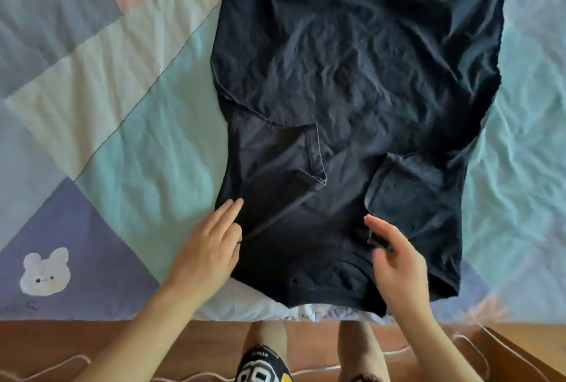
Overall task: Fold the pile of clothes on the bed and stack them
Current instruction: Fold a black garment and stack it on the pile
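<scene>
A black T-shirt lies spread on the bed, collar end towards me, with both sleeves folded in over the body. My left hand is at the shirt's near left edge. It pinches the fabric, and a taut crease runs from the fingers to the folded left sleeve. My right hand is over the near right part, just below the folded right sleeve. A small fold of black cloth is pinched between its thumb and fingers. This hand is slightly blurred.
The bed has a patchwork quilt in pastel blocks, with a white bunny patch at the near left. The quilt's near edge meets a wooden floor, where a cord lies. My legs stand at the bed's edge.
</scene>
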